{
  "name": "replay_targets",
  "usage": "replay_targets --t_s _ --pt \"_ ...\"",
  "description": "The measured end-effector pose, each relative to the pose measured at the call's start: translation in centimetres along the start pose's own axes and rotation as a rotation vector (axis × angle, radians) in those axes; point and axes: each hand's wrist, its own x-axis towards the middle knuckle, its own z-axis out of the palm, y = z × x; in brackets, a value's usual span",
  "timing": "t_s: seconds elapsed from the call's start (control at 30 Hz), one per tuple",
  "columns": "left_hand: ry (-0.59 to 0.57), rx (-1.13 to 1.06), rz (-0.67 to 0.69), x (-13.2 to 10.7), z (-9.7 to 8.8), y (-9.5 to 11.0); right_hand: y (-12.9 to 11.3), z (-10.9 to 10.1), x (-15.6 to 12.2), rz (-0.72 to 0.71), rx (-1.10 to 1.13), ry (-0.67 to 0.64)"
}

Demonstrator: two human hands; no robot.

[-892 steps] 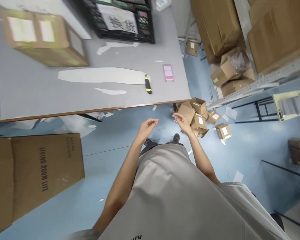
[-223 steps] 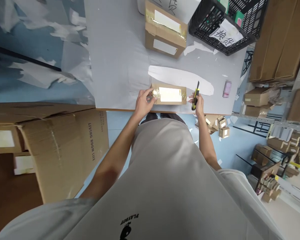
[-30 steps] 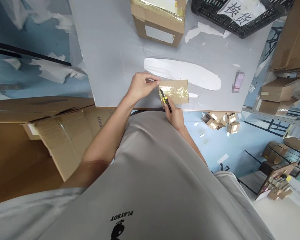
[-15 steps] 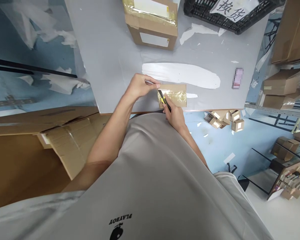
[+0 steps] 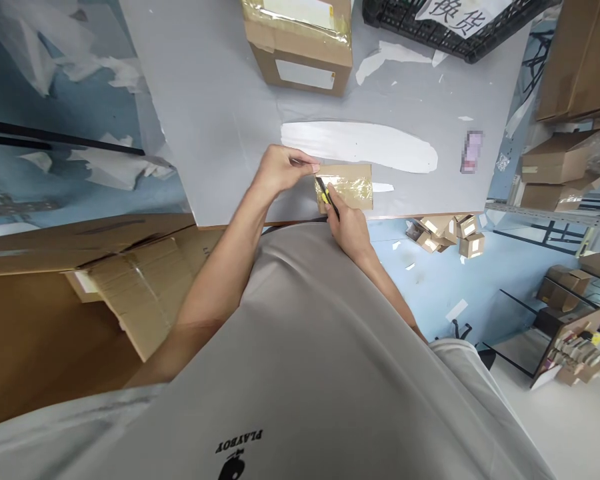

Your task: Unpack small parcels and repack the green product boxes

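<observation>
A small cardboard box (image 5: 355,193) wrapped in shiny clear-yellow tape lies near the front edge of the table. My right hand (image 5: 351,230) is closed around a black and yellow utility knife (image 5: 326,193), whose tip points up and left over the left end of the box. At the box's upper left corner, my left hand (image 5: 283,170) has thumb and forefinger pinched together on the cardboard edge. The knife tip is close to those fingertips; whether the blade cuts into the tape is too small to tell.
A long white paper strip (image 5: 360,147) lies behind the small box. Further back are a larger taped carton (image 5: 300,50) and a black plastic crate (image 5: 430,33) with a paper sign. Small boxes (image 5: 445,233) sit on the floor to the right; an open large carton (image 5: 140,287) stands left.
The view has shifted slightly, so the table's things sit a little higher and further left. Both hands keep nearly the same place on the box and knife.
</observation>
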Motion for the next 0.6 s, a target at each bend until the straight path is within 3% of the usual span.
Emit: replay_targets --t_s 0.13,0.6 --pt "0.011 -0.004 -0.016 -0.1 0.2 0.4 -2.7 -1.6 -0.3 0.155 -0.131 -0.066" --pt "0.037 0.063 -0.012 -0.5 0.9 -0.4 -6.5 -3.2 -0.9 0.243 -0.343 -0.166"
